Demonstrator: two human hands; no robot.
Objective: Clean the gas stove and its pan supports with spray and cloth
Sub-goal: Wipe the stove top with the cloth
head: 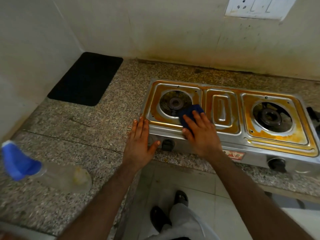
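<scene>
Pressing cloth [190, 112] onto stove [225, 118]

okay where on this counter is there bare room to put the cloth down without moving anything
Bare granite lies between the black mat, the stove and the spray bottle, left of the left hand. A narrower strip runs behind the stove along the wall. The stove's front left corner is crowded: both hands are there, the right hand pressing the cloth.

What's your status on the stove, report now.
Right hand presses blue cloth on stove top. Left hand braces stove corner. Orange stains remain. Nothing blocking.
</scene>
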